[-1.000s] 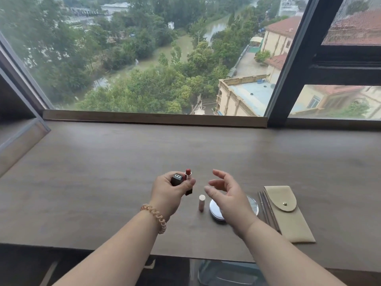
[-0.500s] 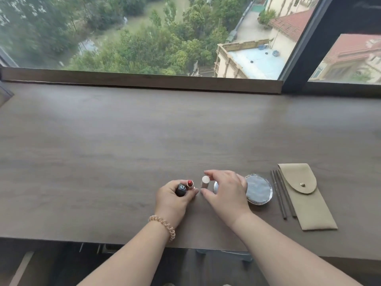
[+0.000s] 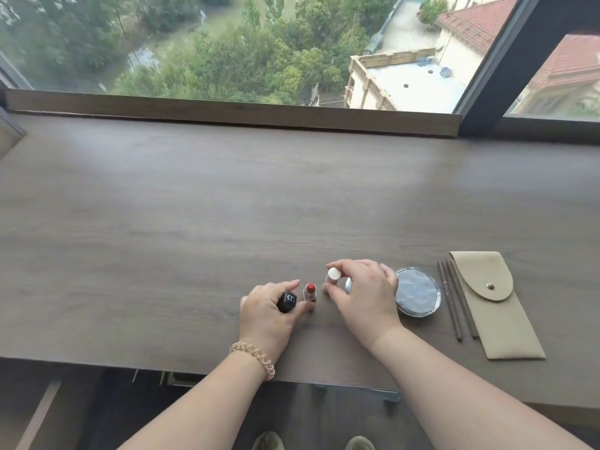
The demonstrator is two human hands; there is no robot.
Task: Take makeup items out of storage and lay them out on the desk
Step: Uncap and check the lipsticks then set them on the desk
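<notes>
Left hand (image 3: pixel 266 315) grip holds the black cap (image 3: pixel 287 301) beside the lipstick (image 3: pixel 310 292); right hand (image 3: pixel 360 295) grip pinches the pale tube (image 3: pixel 333 275).

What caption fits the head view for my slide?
Left hand holds black cap beside open red lipstick; right hand pinches small white tube on desk.

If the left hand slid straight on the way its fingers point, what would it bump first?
Probably the open red lipstick standing just beyond the left hand, whose fingertips look almost against it; depth is unclear.
</notes>
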